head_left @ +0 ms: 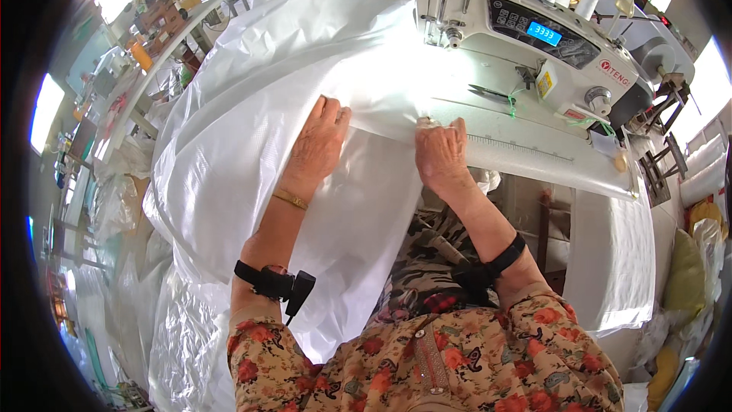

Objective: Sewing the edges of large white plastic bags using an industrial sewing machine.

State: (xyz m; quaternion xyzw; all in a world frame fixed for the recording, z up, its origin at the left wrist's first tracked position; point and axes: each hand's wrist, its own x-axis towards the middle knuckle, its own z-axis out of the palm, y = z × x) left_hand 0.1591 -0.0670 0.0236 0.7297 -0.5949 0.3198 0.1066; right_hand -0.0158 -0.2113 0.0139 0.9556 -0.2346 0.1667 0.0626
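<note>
White plastic sheeting [244, 122] billows left of the sewing machine [526, 23] | right hand [442, 151] pinches its edge; left hand [319, 141] lies on it, grip unclear | risk: loose folds may drag, skewing the edge.

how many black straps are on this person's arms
2. One strap is around the left forearm, nearer the elbow than the gold bracelet; the other strap is around the right forearm. Any under the sleeves would be hidden.
</note>
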